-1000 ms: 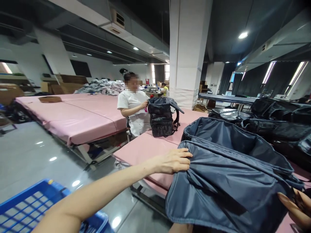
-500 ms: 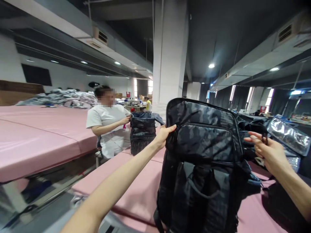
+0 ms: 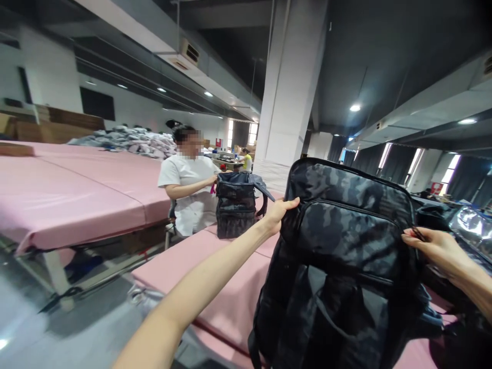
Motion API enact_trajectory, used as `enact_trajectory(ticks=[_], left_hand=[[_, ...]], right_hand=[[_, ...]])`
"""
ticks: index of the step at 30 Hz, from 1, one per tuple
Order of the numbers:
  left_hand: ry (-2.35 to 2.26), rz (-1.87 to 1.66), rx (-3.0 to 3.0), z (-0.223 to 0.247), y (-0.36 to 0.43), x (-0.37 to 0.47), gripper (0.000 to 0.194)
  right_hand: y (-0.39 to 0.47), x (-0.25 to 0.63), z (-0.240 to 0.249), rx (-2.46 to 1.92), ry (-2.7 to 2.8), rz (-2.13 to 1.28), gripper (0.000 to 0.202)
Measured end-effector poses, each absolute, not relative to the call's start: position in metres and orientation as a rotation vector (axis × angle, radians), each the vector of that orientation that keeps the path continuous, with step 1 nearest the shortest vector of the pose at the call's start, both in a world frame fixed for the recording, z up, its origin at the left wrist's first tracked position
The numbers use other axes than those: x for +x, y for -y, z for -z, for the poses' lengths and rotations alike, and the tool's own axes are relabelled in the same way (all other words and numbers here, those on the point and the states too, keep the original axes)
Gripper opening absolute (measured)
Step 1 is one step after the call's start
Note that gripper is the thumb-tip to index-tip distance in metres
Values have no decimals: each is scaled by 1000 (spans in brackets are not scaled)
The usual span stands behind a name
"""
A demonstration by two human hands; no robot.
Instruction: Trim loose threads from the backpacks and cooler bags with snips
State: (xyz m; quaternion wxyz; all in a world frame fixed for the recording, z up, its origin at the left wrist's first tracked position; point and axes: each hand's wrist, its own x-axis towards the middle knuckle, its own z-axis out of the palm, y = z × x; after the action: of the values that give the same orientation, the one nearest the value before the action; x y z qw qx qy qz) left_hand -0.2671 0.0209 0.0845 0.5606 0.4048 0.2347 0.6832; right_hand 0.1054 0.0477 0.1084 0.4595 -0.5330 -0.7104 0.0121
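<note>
A black and grey camouflage backpack (image 3: 346,236) stands upright in front of me on the pink-covered table, its back panel with the strap side facing me. My left hand (image 3: 280,212) grips the upper left edge of it, thumb on the near face. At the upper right edge is my right hand (image 3: 438,246), its fingers pinched together beside the piping. A small dark tool (image 3: 419,233) shows in these fingers, mostly hidden, so its exact kind is unclear. The lower end of the backpack runs out of view.
Across the table (image 3: 230,271), a co-worker in a white shirt (image 3: 188,174) handles another open camouflage backpack (image 3: 235,205). Behind lies a second pink table (image 3: 77,189) with a heap of grey goods (image 3: 130,141). Shiny silver-lined material (image 3: 471,223) lies at right, and a pillar (image 3: 292,92) rises behind.
My right hand has moved in to the backpack's right edge, and its fingers have closed. My left hand keeps its grip. The view has turned left, so the scene sits further right.
</note>
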Motion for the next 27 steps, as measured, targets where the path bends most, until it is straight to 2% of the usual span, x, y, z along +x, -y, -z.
enact_trajectory(ticks=[3,5,8,11,14,16,18,20,23,25,27], left_hand=[[-540,-1521,929,-90,-25,-266,14],[-556,-1458,914,-95,-29,-263,14],[-599,-1401,892,-98,-36,-254,18],[-642,-1425,859,-94,-39,-247,14],[-616,-1460,844,-87,-40,-251,16],[-605,-1433,825,-84,-41,-256,20],[-603,-1412,803,-82,-43,-258,19],[-557,-1403,825,-81,-45,-255,16],[-496,-1397,901,-82,-43,-247,13],[-510,-1425,915,-83,-42,-244,13],[-610,-1463,886,-83,-43,-247,13]], right_hand=[[-40,90,-137,-1408,1720,10,27],[-34,56,-165,-1513,1714,284,24],[-23,-23,-189,-1466,1874,458,17],[-2,-104,-169,-1386,2027,503,23],[31,-144,-115,-1251,2402,579,25],[49,-140,-84,-1185,2577,526,20],[53,-120,-73,-1069,2750,375,21],[42,-96,-88,-1028,2633,367,25],[9,-65,-132,-996,2219,749,32],[-4,-49,-151,-926,2270,772,27],[4,-37,-147,-847,2391,738,22]])
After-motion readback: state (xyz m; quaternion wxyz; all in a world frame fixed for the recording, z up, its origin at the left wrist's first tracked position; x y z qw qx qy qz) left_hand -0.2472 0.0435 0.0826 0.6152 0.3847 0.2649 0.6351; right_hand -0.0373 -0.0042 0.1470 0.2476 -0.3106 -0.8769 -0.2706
